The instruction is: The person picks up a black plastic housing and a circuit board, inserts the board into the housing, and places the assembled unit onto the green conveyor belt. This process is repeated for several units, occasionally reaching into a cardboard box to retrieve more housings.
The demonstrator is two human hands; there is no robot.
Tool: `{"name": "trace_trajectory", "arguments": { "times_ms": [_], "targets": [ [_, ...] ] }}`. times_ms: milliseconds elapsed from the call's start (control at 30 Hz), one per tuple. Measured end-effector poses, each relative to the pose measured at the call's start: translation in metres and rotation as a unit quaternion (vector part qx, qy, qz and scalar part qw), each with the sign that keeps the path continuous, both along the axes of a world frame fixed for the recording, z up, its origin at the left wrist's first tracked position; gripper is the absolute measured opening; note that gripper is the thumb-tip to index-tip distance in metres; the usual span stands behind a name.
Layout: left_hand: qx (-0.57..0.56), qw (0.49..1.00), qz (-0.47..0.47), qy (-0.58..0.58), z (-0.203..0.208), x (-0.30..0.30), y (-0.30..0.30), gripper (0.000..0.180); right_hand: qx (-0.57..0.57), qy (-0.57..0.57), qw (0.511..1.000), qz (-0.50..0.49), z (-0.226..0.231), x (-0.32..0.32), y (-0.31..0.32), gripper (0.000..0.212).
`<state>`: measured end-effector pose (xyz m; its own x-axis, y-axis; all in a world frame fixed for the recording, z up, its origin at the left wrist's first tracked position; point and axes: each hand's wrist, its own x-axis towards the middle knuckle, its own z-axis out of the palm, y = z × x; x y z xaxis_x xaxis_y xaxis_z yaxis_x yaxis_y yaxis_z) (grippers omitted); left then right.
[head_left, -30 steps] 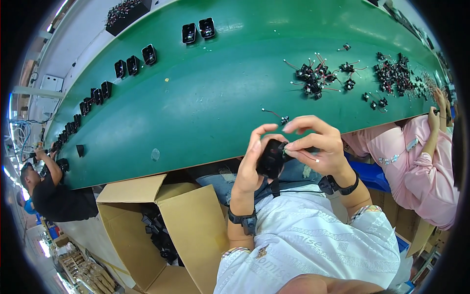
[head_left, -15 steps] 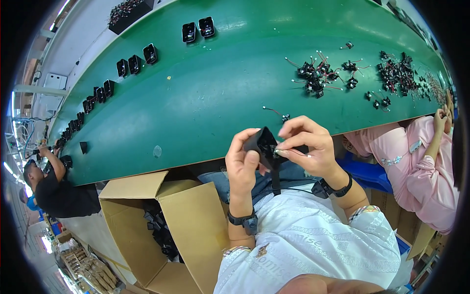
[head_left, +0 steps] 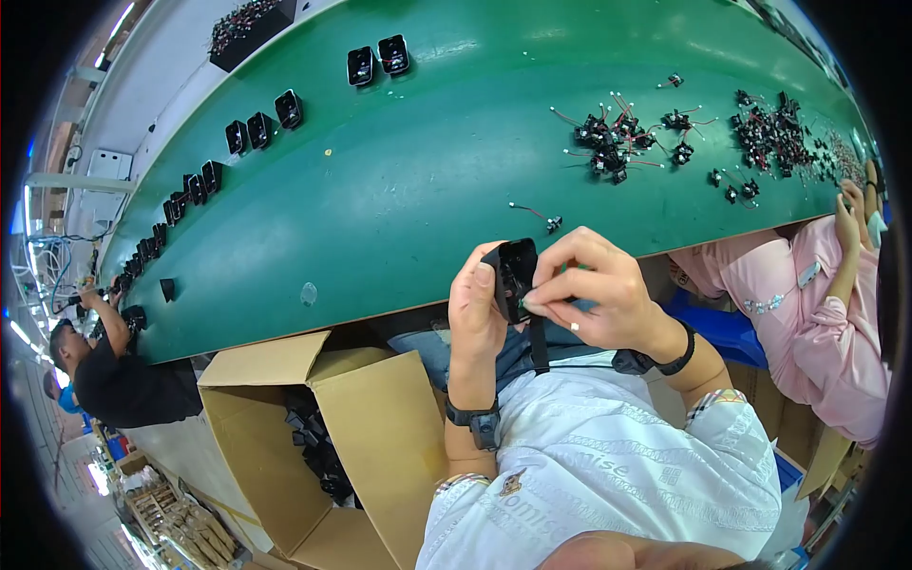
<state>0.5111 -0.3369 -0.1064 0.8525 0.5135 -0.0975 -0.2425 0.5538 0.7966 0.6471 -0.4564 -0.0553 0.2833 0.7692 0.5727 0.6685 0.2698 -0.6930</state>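
My left hand (head_left: 478, 313) is closed round a black open-fronted plastic housing (head_left: 516, 271), tilted with its opening toward my right hand. My right hand (head_left: 603, 294) pinches a small wired part at the lower edge of that opening. A white connector (head_left: 575, 327) hangs out below those fingers; the rest of the part is mostly hidden by the fingertips. Just beyond my hands a single black part with a red lead (head_left: 553, 225) lies on the green table (head_left: 399, 180).
Wired black parts (head_left: 608, 142) lie in a loose pile, with a denser heap (head_left: 769, 138) farther right. Black housings (head_left: 258, 130) line the far left edge. A cardboard box (head_left: 385, 418) of black pieces stands by my left arm. Co-workers sit left and right.
The housing has turned so its opening faces up more. My right fingertips have shifted down and slightly left along its edge. My left thumb now lies over the housing's side.
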Motion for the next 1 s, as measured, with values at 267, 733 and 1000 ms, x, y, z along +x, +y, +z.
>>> {"name": "trace_trajectory", "arguments": {
  "times_ms": [267, 733, 1000],
  "targets": [
    [-0.08, 0.996, -0.01, -0.038, -0.004, 0.002, -0.005, 0.053, -0.035, 0.111, 0.993, 0.004, -0.011, -0.006, -0.002, 0.018],
    [-0.108, 0.993, -0.04, -0.016, 0.0, 0.003, -0.006, 0.062, -0.068, 0.187, 0.98, -0.003, -0.015, -0.005, -0.008, 0.014],
    [-0.097, 0.994, -0.039, -0.041, -0.01, 0.005, -0.008, 0.06, -0.108, 0.167, 0.978, -0.059, -0.015, -0.013, -0.006, 0.014]
  ]
}}
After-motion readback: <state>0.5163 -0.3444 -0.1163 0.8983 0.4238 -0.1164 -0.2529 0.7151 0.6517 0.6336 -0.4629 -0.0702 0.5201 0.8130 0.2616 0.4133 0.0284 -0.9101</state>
